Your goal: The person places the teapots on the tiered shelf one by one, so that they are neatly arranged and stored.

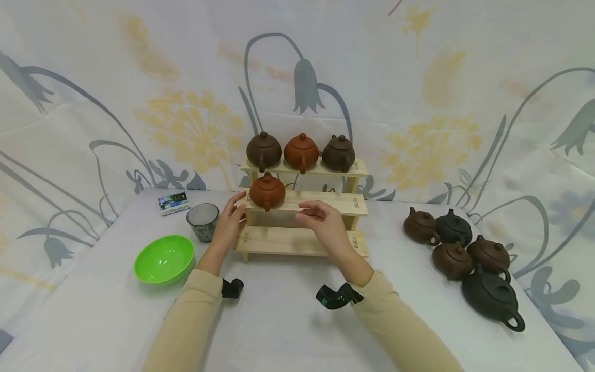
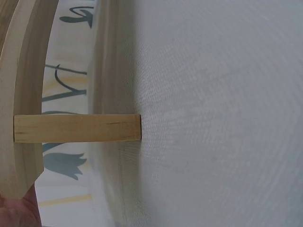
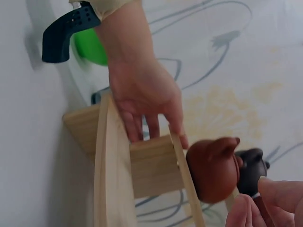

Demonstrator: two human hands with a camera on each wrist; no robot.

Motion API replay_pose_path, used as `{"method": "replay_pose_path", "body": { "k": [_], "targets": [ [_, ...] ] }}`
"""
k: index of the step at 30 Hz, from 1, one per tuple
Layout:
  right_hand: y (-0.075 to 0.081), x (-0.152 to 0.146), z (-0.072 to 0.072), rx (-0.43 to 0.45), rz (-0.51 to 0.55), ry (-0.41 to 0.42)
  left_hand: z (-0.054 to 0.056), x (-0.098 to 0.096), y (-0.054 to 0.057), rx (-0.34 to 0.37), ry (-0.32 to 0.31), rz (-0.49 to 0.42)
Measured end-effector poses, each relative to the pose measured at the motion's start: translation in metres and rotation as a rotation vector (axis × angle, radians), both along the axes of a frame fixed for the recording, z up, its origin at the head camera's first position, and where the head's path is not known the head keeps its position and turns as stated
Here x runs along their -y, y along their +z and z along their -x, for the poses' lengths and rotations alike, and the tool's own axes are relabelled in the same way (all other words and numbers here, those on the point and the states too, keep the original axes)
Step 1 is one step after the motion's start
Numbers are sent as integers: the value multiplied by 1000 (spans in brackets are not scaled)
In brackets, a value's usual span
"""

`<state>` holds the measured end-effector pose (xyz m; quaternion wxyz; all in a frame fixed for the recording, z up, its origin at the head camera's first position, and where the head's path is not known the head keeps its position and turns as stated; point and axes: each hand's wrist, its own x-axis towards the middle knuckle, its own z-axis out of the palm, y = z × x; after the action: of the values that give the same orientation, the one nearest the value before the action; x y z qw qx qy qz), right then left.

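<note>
The head view looks forward and down over 2 sleeves, farthest back, the wooden stand at its centre. The left wrist view sits close, turned sideways, white tabletop toward 3 o'clock. The right wrist view, also sideways, faces the left hand near 12 o'clock, which the head view shares.

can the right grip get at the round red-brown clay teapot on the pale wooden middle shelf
Probably yes: the right grip looks empty, just right of the red-brown clay teapot, and nothing visible stands between them along the middle shelf.
</note>
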<state>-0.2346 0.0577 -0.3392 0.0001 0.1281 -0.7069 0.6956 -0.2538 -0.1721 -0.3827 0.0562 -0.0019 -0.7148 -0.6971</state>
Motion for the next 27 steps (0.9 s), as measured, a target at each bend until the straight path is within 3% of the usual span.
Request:
{"method": "replay_pose_path", "body": {
  "k": [27],
  "targets": [
    [-20, -112, -7, 90, -41, -254, -2, -1, 2, 2, -8, 11]
  ]
}}
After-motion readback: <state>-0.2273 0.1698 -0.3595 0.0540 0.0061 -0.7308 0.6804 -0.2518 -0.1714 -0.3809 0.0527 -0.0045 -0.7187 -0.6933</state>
